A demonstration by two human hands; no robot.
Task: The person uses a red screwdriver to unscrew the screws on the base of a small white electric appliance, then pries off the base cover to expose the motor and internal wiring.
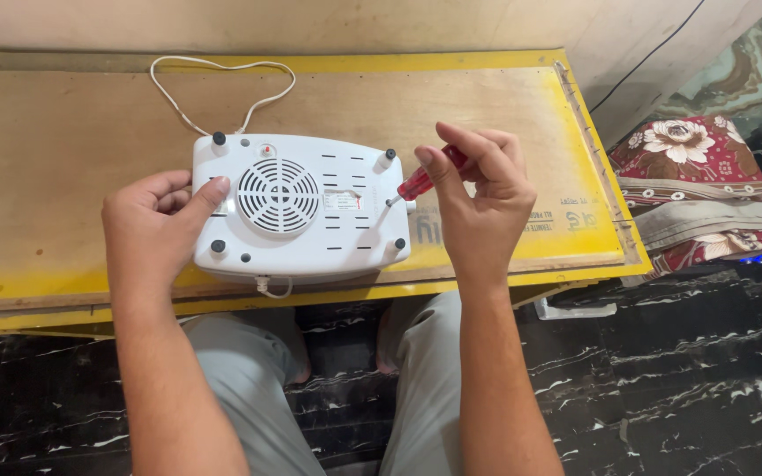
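A white appliance base lies upside down on a low wooden table with yellow edges. Its underside shows a round vent grille, slots and black rubber feet at the corners. My left hand rests on its left side, thumb on the white casing next to the grille. My right hand pinches a screwdriver with a clear red handle. The metal tip touches the right part of the underside, near the right edge. A white cord loops from the appliance's back across the tabletop.
The table stands against a pale wall. To the right lies a folded floral cloth in red and cream on a dark marbled floor. A black cable runs down the wall. My knees sit under the table's front edge.
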